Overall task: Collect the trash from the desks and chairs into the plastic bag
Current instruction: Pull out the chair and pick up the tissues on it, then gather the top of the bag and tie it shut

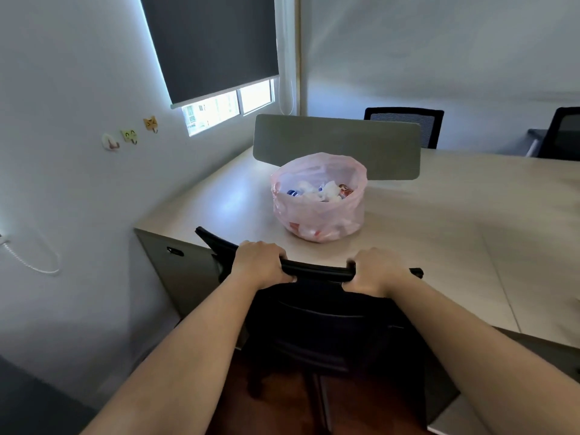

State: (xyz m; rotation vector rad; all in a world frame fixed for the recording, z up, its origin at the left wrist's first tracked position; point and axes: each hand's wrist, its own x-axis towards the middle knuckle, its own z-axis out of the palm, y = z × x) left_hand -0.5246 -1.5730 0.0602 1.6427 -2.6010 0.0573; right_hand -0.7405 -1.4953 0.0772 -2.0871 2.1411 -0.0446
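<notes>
Two bare forearms enter from the lower edge. Left hand (259, 264) and right hand (378, 271): no sleeves, gloves, rings or watches.

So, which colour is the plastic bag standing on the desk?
The plastic bag is pale translucent pink, open at the top, with mixed trash showing inside. The head view shows it clearly.

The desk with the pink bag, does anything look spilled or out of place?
Nothing stands out. The pink bag sits upright and open on the desk, trash inside, none spilled. Both hands, left and right, grip the chair.

left hand (259, 263), right hand (375, 271) grip chair back (317, 271) | plastic bag (318, 199) on desk (455, 221)
</notes>
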